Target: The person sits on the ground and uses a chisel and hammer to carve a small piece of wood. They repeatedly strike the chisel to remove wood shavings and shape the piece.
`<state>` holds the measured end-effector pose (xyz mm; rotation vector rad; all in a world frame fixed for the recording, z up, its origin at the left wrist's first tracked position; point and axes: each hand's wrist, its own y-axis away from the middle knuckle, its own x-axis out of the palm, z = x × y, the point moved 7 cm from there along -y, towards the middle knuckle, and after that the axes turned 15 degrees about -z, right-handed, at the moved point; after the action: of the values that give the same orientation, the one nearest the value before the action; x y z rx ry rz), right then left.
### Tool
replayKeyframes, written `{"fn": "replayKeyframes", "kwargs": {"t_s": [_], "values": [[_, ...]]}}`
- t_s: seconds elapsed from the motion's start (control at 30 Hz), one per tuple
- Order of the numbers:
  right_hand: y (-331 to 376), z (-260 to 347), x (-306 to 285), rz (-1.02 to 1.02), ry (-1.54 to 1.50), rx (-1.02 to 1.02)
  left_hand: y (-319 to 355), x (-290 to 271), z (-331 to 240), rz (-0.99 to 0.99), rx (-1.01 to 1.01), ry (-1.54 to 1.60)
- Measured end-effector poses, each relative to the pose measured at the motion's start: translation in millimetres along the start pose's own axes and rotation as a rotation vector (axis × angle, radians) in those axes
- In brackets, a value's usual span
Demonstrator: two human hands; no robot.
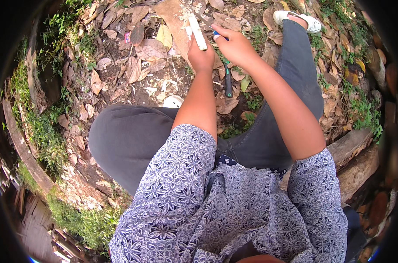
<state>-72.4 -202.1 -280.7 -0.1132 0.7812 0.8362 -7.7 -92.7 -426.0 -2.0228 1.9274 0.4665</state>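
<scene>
My left hand [201,56] is closed around the lower end of a pale, whittled piece of wood [197,31] that points up and away from me. Gripped in my right hand [237,47] is a knife [216,33] with a blue handle. Its thin blade reaches toward the upper left, close beside the wood; whether it touches cannot be made out. Under the wood lies a flat brown board [168,12] with pale shavings [186,13] at its far end. A tool with a black and green handle [228,81] rests on the ground below my hands, its upper end hidden.
Dry leaves [153,48] and scattered wood chips [162,83] cover the soil. My bent left leg [129,136] and stretched right leg [297,65] frame the spot. Logs [356,162] lie at the right; a curved timber [24,144] and green plants [45,127] border the left.
</scene>
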Motion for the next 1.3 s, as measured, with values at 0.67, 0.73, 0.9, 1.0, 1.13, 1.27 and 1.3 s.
{"fn": "replayKeyframes", "kwargs": {"t_s": [0.67, 0.73, 0.9, 1.0, 1.13, 1.27, 1.3], "values": [[37, 17, -7, 0.184, 0.208, 0.068, -1, 6, 2, -0.030, 0.030, 0.047], [38, 19, -9, 0.194, 0.222, 0.094, 1, 7, 1, -0.016, 0.013, 0.033], [39, 18, -1, 0.113, 0.262, 0.077, -6, 5, 5, -0.019, 0.002, 0.031], [26, 6, 20, 0.034, 0.166, 0.048, -15, 8, 10, 0.007, -0.060, 0.060], [-6, 3, 29, -0.088, 0.142, 0.114, -7, 10, 6, 0.096, -0.242, 0.220], [-50, 15, 35, -0.220, -0.009, 0.127, 11, -5, 2, -0.048, 0.032, 0.155], [-44, 10, 25, -0.238, -0.050, 0.132, 14, -4, 3, 0.012, -0.002, 0.095]]}}
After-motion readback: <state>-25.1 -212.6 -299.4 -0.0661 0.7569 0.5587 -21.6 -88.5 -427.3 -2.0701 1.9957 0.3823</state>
